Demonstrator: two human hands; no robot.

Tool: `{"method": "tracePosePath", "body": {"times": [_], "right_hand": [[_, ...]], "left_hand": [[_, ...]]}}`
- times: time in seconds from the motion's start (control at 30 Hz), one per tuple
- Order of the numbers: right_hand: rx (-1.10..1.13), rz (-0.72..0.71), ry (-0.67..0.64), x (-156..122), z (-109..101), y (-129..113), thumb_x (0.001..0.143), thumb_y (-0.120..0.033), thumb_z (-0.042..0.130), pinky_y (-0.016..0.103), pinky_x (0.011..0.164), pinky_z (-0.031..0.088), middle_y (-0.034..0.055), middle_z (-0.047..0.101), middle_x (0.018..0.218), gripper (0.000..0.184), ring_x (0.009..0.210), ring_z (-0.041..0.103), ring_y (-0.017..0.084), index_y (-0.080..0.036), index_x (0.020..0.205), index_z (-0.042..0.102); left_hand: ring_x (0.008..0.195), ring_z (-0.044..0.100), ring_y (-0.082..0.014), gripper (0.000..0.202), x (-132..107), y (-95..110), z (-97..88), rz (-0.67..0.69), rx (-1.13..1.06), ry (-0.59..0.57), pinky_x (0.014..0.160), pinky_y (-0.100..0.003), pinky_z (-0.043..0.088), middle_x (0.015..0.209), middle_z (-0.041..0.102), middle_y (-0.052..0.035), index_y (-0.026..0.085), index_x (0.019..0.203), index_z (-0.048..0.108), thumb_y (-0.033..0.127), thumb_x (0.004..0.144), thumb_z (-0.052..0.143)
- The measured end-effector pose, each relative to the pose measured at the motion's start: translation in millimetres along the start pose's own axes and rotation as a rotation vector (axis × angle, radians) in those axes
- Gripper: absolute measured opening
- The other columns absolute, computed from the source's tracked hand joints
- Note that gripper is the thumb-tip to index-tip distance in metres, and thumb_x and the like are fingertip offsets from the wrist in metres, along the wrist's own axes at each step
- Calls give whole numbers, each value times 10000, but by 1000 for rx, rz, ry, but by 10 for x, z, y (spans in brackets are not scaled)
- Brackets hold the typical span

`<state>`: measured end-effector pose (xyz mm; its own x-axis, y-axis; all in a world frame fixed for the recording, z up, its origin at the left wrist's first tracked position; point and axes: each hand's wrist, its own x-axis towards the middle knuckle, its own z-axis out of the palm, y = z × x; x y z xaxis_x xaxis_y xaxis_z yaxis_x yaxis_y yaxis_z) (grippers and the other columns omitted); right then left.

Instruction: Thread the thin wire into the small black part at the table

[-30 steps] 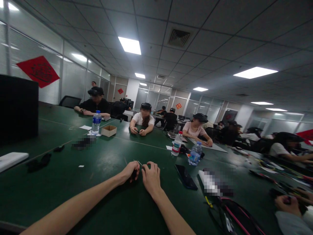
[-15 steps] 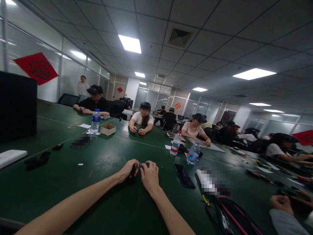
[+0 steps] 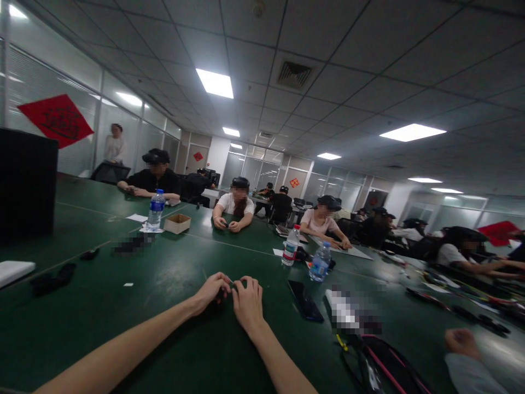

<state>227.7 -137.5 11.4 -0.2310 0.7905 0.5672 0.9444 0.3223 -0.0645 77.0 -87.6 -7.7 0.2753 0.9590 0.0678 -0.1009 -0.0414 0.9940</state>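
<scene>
Both my arms reach out over a dark green table (image 3: 123, 306). My left hand (image 3: 212, 290) and my right hand (image 3: 247, 300) meet at the table's middle, fingers curled and pinched together on a small dark object (image 3: 229, 287) between them. I cannot make out what that object is; a thin pale sliver shows at the fingertips. Both hands rest on or just above the tabletop.
A black phone (image 3: 304, 301) lies right of my hands, with two water bottles (image 3: 320, 262) beyond it. A cardboard box (image 3: 178, 223) and another bottle (image 3: 155, 210) stand at the far left. Several people sit round the table; another person's hand (image 3: 461, 342) is at lower right.
My hands stay together on the small object, barely shifting. The view has swung a little, and a standing person at the back left has walked further left.
</scene>
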Motion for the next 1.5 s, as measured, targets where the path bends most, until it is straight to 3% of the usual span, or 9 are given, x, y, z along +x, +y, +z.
{"method": "tracePosePath", "body": {"times": [0.37, 0.6, 0.77, 0.97, 1.27, 1.5], "right_hand": [[11, 0, 18, -6, -20, 0, 904, -263, 447, 387, 891, 355, 68, 531, 1131, 206, 1070, 455, 238, -271, 1041, 600], [84, -29, -1, 22, 37, 38, 911, -228, 416, 333, 806, 413, 69, 577, 1011, 225, 951, 535, 210, -248, 1056, 587], [174, -105, -63, 25, 71, -1, 904, -190, 398, 246, 723, 434, 55, 583, 977, 274, 860, 577, 162, -225, 1134, 544], [169, -26, -79, 11, 38, -55, 889, -279, 450, 240, 672, 436, 50, 589, 956, 255, 800, 599, 163, -235, 1117, 556], [256, -138, -101, 15, -39, -45, 884, -260, 479, 233, 717, 455, 34, 587, 1016, 289, 861, 602, 156, -271, 1166, 543], [259, -95, -48, 34, 9, -45, 905, -233, 432, 249, 712, 457, 52, 576, 1017, 245, 857, 598, 168, -236, 1118, 554]], "left_hand": [[742, 582, -147, 236, 35, 1, 21, -7, -70, 27, 562, -225, 452, 815, 631, -47, 166, 887, 529, 248, 666, 544], [803, 579, -153, 251, 165, -68, 6, -43, -151, 71, 653, -252, 489, 858, 630, -60, 156, 888, 550, 178, 638, 550], [813, 588, -168, 314, 102, -41, 4, -29, -224, 24, 727, -299, 506, 823, 615, -55, 143, 931, 553, 136, 619, 522], [856, 604, -178, 420, 36, -1, -9, -25, -253, -40, 741, -291, 491, 941, 636, -90, 134, 1004, 538, 118, 591, 466], [916, 596, -196, 398, -25, 53, -31, -39, -139, -69, 746, -302, 466, 1012, 631, -81, 165, 1072, 536, 250, 690, 467], [859, 564, -170, 310, 28, -12, -7, 34, -103, -57, 718, -268, 452, 940, 607, -70, 153, 934, 574, 408, 759, 559]]}}
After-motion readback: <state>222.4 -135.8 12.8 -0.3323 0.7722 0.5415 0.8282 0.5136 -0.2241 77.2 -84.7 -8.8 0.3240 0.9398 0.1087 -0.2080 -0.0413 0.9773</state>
